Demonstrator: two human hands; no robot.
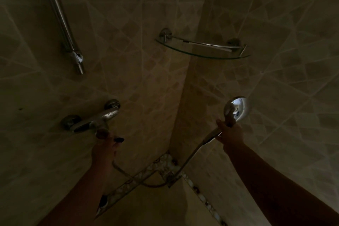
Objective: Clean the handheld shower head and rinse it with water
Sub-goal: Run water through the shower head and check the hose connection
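Gripping the shower head (pixel 236 109) by its handle, fingers of the right hand (pixel 230 131) curled just below its dome, a person's left hand (pixel 105 147) pinched the mixer tap (pixel 95 120) lever, best eased open gently.

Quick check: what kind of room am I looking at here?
Most likely a tiled shower corner: chrome wall mixer tap, curved glass corner shelf, and a chrome handheld shower head on a hose.

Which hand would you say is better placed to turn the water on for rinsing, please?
The left hand: its fingers are already at the tap on the wall, while the right hand is busy gripping the shower head by its handle, away from the tap.
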